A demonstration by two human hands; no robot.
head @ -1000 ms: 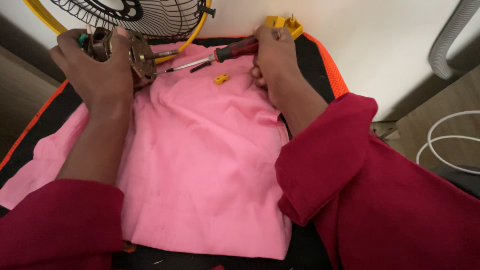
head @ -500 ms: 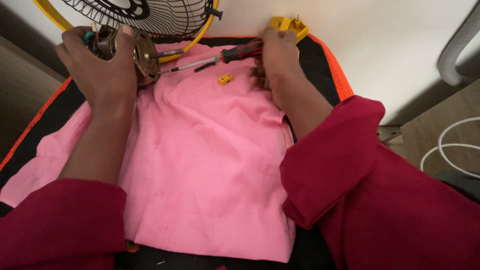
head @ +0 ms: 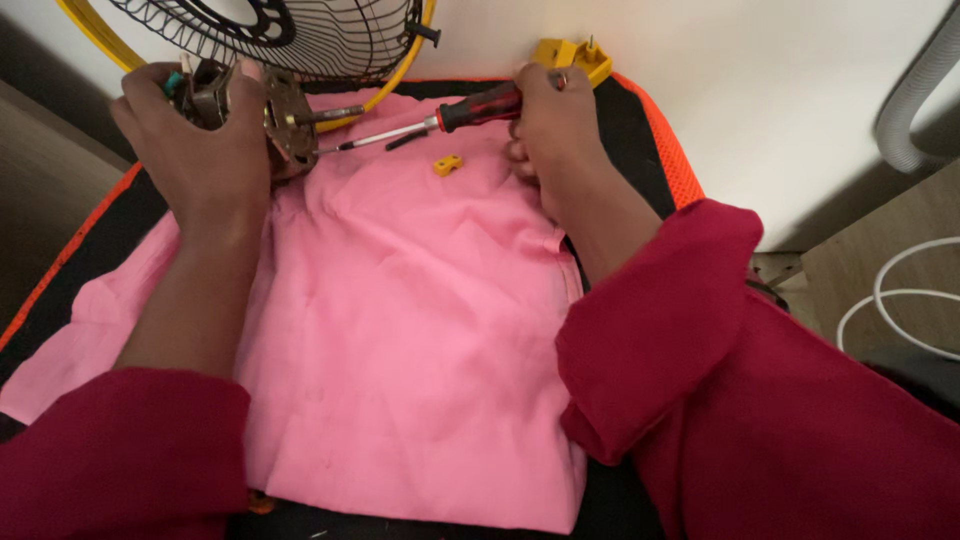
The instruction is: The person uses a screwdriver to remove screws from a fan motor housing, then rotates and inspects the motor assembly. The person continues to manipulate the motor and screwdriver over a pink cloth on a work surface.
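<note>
Nearest are two dark red fabric sleeves [head: 760,400], soft and bunched at the forearms, over a creased pink cotton cloth [head: 400,330] spread flat across a black mat with an orange woven edge [head: 668,150]. Further up the cloth, the left hand [head: 195,160] is wrapped tight around a small grey metal motor block [head: 285,125], a chunky, plated piece with a thin steel shaft jutting out to the right; it sits at the cloth's far left edge. The right hand [head: 550,125] is clamped on the red and black ribbed handle of a screwdriver [head: 440,120], whose slim shiny shank runs leftward with its tip right at the motor block. Between the hands, just below the shank, a little yellow plastic clip [head: 447,165] lies loose on the cloth. Beyond the left hand stands a round black wire fan guard with a yellow rim [head: 330,40], and beyond the right hand a blocky yellow plastic part [head: 570,55] rests against the white wall [head: 780,90].
</note>
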